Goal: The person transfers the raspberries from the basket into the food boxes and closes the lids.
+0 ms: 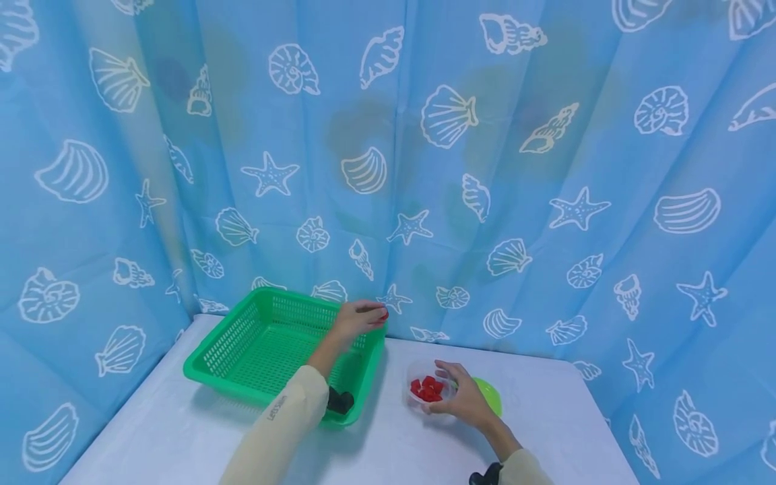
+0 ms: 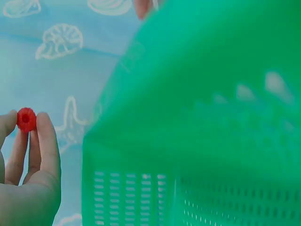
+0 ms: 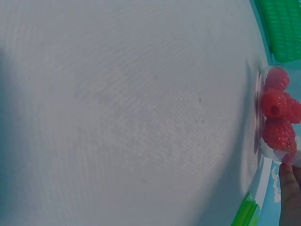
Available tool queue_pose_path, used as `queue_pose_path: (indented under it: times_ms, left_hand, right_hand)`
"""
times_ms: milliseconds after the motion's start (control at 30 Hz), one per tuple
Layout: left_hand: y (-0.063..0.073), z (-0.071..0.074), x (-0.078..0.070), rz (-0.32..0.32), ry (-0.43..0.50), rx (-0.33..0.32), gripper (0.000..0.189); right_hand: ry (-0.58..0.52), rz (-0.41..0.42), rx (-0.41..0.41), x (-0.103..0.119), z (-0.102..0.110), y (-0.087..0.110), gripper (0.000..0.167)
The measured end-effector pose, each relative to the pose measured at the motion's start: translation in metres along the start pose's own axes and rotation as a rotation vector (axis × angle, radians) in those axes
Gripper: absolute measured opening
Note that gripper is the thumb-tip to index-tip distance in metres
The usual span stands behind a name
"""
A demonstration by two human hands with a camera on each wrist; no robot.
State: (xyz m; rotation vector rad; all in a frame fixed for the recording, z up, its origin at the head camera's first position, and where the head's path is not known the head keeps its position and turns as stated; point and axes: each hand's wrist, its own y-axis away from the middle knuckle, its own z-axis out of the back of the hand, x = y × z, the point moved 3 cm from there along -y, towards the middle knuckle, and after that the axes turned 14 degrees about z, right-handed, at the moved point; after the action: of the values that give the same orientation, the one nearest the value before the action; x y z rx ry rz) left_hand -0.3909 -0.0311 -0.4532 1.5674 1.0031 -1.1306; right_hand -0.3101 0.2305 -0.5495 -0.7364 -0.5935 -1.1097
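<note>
My left hand (image 1: pixel 356 320) pinches a single red raspberry (image 2: pixel 26 120) between thumb and fingertips, above the far right corner of the green plastic basket (image 1: pixel 251 364). In the left wrist view the raspberry's hollow end shows. My right hand (image 1: pixel 465 397) grips the side of a small clear tub (image 1: pixel 418 406) that stands on the table to the right of the basket. Several red raspberries (image 3: pixel 277 110) lie inside the tub. Only one fingertip or so of the right hand appears in the right wrist view.
A lime-green lid (image 1: pixel 490 396) lies behind the right hand on the white tabletop (image 1: pixel 545 417). A blue curtain (image 1: pixel 388 202) with white shell prints hangs along the table's back and sides. The basket's raised rim stands between the left arm and the tub.
</note>
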Motion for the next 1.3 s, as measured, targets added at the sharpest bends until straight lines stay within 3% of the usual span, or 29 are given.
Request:
queue_pose_path:
  times_ms: [200, 633, 900, 1100, 1300]
  left_hand:
    - [0.006, -0.018, 0.005, -0.012, 0.014, 0.004, 0.030]
    - [0.018, -0.059, 0.028, 0.027, 0.049, 0.022, 0.034]
    - [0.021, -0.077, 0.053, 0.062, -0.067, 0.022, 0.029]
    - [0.025, -0.087, 0.068, 0.103, -0.190, -0.038, 0.026]
    - [0.028, -0.097, 0.075, 0.124, -0.252, -0.097, 0.024]
  right_hand:
    - [0.001, -0.023, 0.003, 0.000, -0.002, 0.001, 0.101]
    - [0.001, -0.017, 0.010, -0.001, -0.002, 0.002, 0.100]
    - [-0.007, 0.006, -0.001, 0.001, 0.000, 0.000, 0.099]
    - [-0.012, 0.000, -0.006, 0.000, -0.001, 0.001, 0.100]
    - [0.001, 0.004, -0.019, 0.000, 0.000, 0.001, 0.097]
